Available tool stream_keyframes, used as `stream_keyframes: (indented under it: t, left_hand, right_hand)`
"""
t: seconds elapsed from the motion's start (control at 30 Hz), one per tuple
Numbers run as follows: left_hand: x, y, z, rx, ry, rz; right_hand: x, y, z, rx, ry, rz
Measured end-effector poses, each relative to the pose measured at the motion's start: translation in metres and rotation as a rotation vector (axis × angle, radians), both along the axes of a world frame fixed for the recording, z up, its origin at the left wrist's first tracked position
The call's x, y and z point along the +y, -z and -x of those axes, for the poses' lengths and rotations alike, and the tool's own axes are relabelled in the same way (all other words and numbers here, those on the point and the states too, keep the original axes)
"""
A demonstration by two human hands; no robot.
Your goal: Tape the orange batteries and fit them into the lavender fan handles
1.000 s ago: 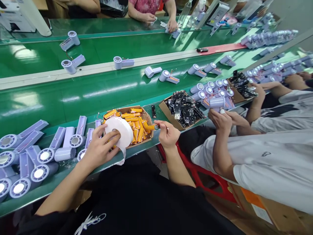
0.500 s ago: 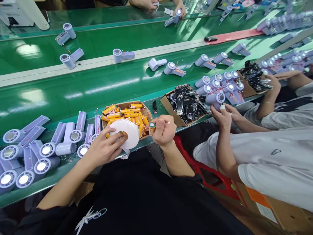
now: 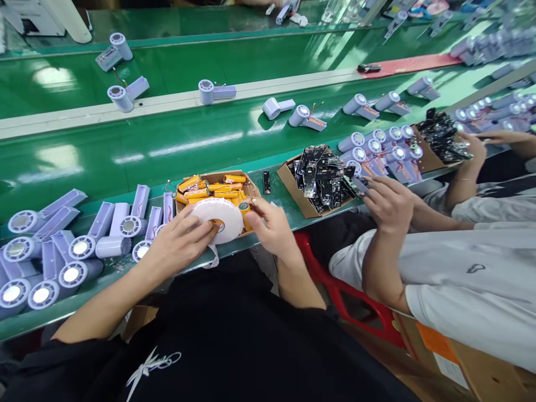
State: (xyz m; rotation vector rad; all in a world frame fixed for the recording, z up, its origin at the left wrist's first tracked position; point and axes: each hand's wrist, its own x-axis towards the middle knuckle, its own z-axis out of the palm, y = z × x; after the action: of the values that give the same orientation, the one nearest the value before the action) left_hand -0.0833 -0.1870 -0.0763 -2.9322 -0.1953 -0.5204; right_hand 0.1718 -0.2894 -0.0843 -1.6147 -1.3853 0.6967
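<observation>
My left hand (image 3: 182,237) grips a roll of white tape (image 3: 229,219), with fingertips at its central hole. A loose end of the tape hangs below the roll. My right hand (image 3: 272,228) is closed on an orange cylindrical battery (image 3: 244,209) with a greenish end, held close against the right edge of the roll. Just behind both hands, more orange batteries (image 3: 196,187) fill a cardboard box (image 3: 252,188), partly hidden by the roll. Thin wires show at the box's left corner.
Lilac fan-like housings (image 3: 81,247) crowd the bench at left. A box of black circuit boards (image 3: 319,176) stands at right, beside a co-worker's hands (image 3: 389,204). One loose black board (image 3: 267,182) lies between the boxes. Beyond runs a green conveyor (image 3: 176,125) carrying several housings.
My right hand has turned from an upright fist and brought the battery left against the tape roll. The co-worker's hands have shifted toward the circuit boards. The view has moved slightly.
</observation>
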Motion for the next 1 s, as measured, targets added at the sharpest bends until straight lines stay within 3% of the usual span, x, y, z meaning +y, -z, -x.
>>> stream_keyframes:
  t: [0.07,0.13,0.33,0.5,0.67,0.77,0.87,0.93,1.0]
  left_hand:
    - [0.002,-0.009,0.0,0.016,0.01,0.012]
    - [0.002,-0.014,-0.004,0.021,0.004,0.036]
    - [-0.028,0.006,-0.024,-0.186,-0.167,0.134]
    - [-0.056,0.008,-0.036,-0.271,-0.23,0.191]
    - [-0.048,0.006,-0.047,-0.091,-0.061,0.163]
    - [-0.01,0.003,-0.039,0.043,-0.135,0.21]
    - [0.061,-0.01,-0.048,0.149,-0.066,0.299]
    - [0.118,-0.015,-0.085,0.227,0.045,0.443]
    - [0.176,-0.012,-0.154,0.281,0.06,0.576]
  right_hand:
    - [-0.003,-0.002,-0.013,0.239,-0.162,0.046]
    - [-0.003,0.001,-0.015,0.46,-0.169,0.063]
    - [0.004,0.034,0.026,0.989,0.409,-0.309]
    - [0.01,0.033,0.017,1.147,0.3,-0.249]
    - [0.027,0.013,-0.038,1.101,0.438,-0.549]
    - [0.006,0.025,-0.069,1.065,0.421,-0.541]
    - [-0.037,0.059,-0.076,1.111,0.386,-0.315]
    - [-0.064,0.085,-0.069,1.154,0.392,-0.161]
    - [-0.081,0.107,-0.059,1.208,0.42,-0.033]
